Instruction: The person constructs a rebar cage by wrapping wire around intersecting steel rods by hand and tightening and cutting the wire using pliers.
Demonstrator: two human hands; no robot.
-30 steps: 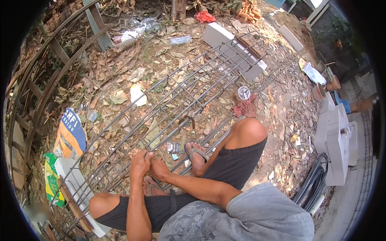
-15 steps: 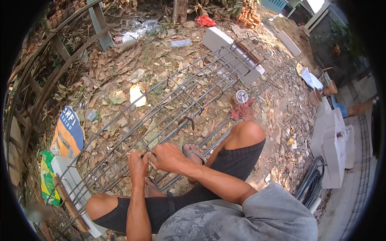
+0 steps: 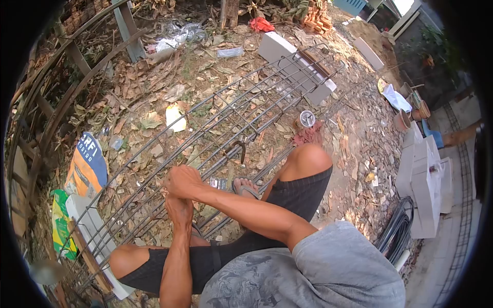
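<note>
Running from lower left to upper right, the rebar cage (image 3: 255, 128) is overlapped by the right hand (image 3: 184, 180), just beyond the left hand (image 3: 179, 210), both curled, any hold hidden.

On my remote feed I see an outdoor building yard: leaf-strewn ground (image 3: 354, 138), a rebar cage (image 3: 236, 114) propped on pale blocks (image 3: 276, 49), a printed sack (image 3: 86, 167) at the left, bricks (image 3: 317, 18) stacked far off, and grey-white blocks (image 3: 421, 177) beside a concrete strip (image 3: 448, 249) at the right.
</note>
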